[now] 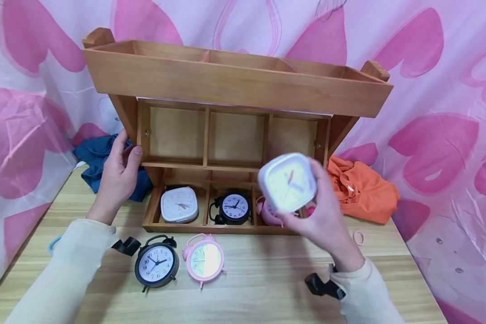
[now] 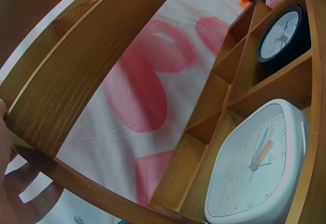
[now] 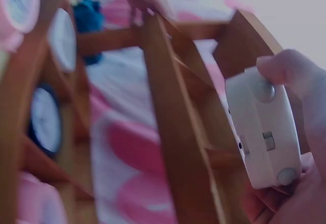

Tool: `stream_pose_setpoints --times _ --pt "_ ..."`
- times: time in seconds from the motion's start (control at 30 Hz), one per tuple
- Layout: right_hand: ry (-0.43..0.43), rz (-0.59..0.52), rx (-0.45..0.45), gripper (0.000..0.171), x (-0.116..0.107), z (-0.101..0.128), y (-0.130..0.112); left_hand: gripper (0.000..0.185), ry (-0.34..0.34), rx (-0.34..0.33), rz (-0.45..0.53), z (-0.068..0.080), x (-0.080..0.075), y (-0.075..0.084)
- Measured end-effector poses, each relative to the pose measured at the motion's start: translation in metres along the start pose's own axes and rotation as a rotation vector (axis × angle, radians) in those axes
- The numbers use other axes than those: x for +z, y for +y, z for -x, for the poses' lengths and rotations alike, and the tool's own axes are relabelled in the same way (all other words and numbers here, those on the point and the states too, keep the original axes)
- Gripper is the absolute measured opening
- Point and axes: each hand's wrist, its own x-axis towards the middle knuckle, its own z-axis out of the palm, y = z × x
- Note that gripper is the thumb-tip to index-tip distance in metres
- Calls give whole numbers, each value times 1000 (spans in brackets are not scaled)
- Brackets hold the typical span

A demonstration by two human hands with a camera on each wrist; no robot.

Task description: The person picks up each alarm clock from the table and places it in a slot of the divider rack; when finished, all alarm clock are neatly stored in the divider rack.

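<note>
- Two alarm clocks lie nearest us on the wooden table (image 1: 267, 288): a black twin-bell clock (image 1: 157, 263) at about 7 o'clock from the middle of the head view, and a pink twin-bell clock (image 1: 204, 259) just beside it on its right, apart from it and from both our hands.
- Our right hand (image 1: 321, 216) is curled round a white square alarm clock (image 1: 287, 182), lifted off the table at about 4 o'clock, its face tilted towards us; the right wrist view shows a fingertip (image 3: 290, 68) on its top edge.
- We judge the step in hand to be carrying this clock to the wooden organizer (image 1: 235, 135); the next move calls for picking a free slot in the middle row and turning the clock to fit.
- Three clocks sit in the bottom row: a white square one (image 1: 179, 204), a black one (image 1: 231, 208), a pink one (image 1: 267, 211) partly hidden behind the raised clock.
- Our left hand (image 1: 119, 173), at 9 o'clock, has its thumb and fingers clasped on the organizer's left side panel.
</note>
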Motion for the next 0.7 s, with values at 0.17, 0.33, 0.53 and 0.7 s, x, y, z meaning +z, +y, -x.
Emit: stream_pose_setpoints --times 0.17,0.33,0.53,0.7 --pt "150 24 32 103 -12 -34 5 54 -1 -3 -8 0 0 1" --pt "197 117 39 101 -8 -62 21 54 2 -13 -10 1 -1 0" --pt "221 244 5 97 5 -73 35 55 -3 -19 -10 2 1 0" --pt "213 309 0 97 10 -76 34 54 3 -8 -8 1 0 1"
